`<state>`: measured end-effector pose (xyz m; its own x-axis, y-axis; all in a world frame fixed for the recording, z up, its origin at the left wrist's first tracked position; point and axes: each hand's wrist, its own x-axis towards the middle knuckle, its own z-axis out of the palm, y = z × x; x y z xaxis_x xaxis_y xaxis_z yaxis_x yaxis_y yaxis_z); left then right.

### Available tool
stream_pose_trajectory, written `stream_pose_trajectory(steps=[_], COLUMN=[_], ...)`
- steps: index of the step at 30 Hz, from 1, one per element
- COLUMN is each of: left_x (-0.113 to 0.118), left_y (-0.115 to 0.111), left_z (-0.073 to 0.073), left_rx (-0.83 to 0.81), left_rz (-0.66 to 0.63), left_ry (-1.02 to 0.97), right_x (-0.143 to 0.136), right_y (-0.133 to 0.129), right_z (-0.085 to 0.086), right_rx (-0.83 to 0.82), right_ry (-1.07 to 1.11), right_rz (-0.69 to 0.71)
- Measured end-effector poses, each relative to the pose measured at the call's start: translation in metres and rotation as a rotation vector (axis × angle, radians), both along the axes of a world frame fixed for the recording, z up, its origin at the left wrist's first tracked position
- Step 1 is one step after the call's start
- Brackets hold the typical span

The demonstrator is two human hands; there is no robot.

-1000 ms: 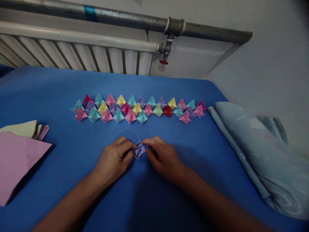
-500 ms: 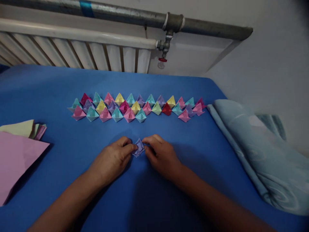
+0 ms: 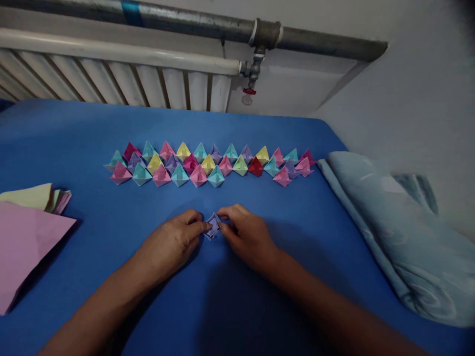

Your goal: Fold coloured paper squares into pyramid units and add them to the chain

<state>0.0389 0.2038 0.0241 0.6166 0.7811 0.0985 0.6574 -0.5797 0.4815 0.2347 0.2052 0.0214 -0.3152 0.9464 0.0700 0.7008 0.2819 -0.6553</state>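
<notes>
A small purple folded paper boat (image 3: 213, 227) is between my hands, low over the blue surface (image 3: 156, 306). My left hand (image 3: 181, 235) pinches its left corner between thumb and fingers. On the other side, my right hand (image 3: 245, 232) has thumb and forefinger closed on the right edge. Beyond them, folded paper boats (image 3: 198, 175) in pink, teal, yellow, purple, green and red stand close together in three staggered rows. The front row has a gap right of its middle.
At the left lie a large pink paper sheet (image 3: 29, 247) and a stack of coloured papers (image 3: 61, 201). A folded light-blue blanket (image 3: 401, 247) covers the right side. Behind the surface are a white radiator (image 3: 111, 81), a metal pipe (image 3: 193, 24) and a red-handled valve (image 3: 249, 91).
My right thumb and forefinger have shifted slightly left, closing in on the right edge of the purple paper boat. My left hand keeps its pinch, and the rows of boats stay put.
</notes>
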Motion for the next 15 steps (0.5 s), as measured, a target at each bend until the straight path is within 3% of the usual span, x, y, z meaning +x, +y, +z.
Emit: stream_pose_trajectory(steps=[15], left_x=[-0.003], left_y=[0.001], left_z=[0.000], left_rx=[-0.016], left_rz=[-0.048], left_ry=[0.003], right_x=[-0.006], right_y=[0.017], right_z=[0.007], right_rx=[-0.151], right_ry=[0.016], right_rz=[-0.088])
